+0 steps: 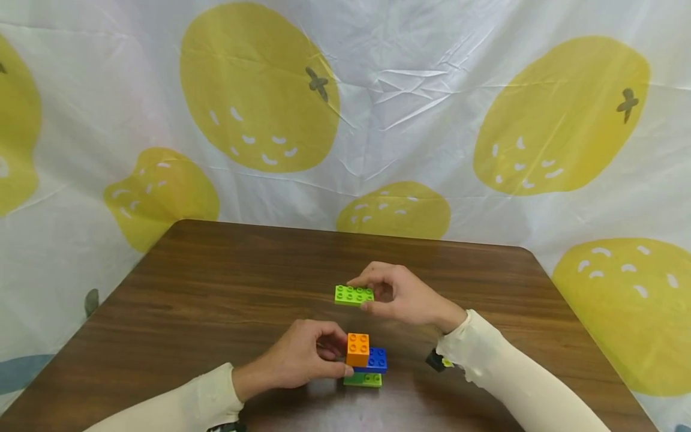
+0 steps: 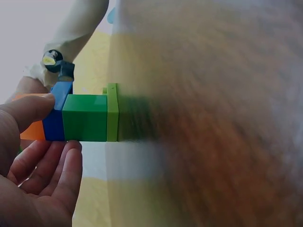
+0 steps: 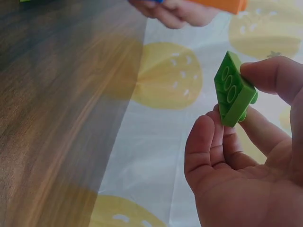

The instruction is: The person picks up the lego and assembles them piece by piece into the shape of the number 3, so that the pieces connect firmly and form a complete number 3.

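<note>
On the table stands a small stack of toy bricks. Its bottom is a flat lime-green brick (image 1: pixel 363 381), with a darker green block (image 2: pixel 85 118) on it. Above those lie a flat blue brick (image 1: pixel 378 360) and, on top, an orange brick (image 1: pixel 358 349). My left hand (image 1: pixel 302 354) holds the stack at its left side, thumb in front and fingers behind, around the blue and orange bricks. Above and behind the stack, my right hand (image 1: pixel 405 294) pinches a flat lime-green brick (image 1: pixel 349 294) by its right end, clear of the stack. Hollow tubes show on its underside in the right wrist view.
The brown wooden table (image 1: pixel 243 270) extends behind and to both sides of the hands. A white curtain (image 1: pixel 388 120) with yellow fruit prints hangs behind it. Both forearms wear cream sleeves, and a dark wrist device (image 1: pixel 436 360) shows under the right one.
</note>
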A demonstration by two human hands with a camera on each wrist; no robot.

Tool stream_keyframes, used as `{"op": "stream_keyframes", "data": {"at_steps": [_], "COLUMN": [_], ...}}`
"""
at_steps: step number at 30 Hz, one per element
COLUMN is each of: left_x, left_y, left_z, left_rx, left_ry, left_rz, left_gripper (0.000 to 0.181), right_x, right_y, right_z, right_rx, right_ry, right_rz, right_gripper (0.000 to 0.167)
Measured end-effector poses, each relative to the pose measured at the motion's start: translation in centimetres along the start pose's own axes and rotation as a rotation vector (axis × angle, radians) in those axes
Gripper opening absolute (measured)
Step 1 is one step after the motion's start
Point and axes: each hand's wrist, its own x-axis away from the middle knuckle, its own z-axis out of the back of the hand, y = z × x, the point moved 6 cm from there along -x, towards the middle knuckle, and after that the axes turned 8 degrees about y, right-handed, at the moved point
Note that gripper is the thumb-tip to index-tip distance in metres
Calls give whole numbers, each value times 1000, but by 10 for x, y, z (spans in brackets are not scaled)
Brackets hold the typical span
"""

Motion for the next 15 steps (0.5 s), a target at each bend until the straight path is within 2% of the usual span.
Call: {"op": "stream_keyframes", "data": {"at_steps": [9, 15], "left_x": [-2, -2], "left_y": [2, 2], "left_z": [-1, -1], "left_rx": [-29, -23], "left_ry": [2, 3], "left_rz": [0, 11], "left_gripper": [32, 33], "right_x": [16, 23], "right_y": [-10, -14], "right_z": [9, 11], "right_rx": [-25, -18], "right_ry": [24, 33], "right_rz": [-40, -26], "right_gripper": [40, 39]}}
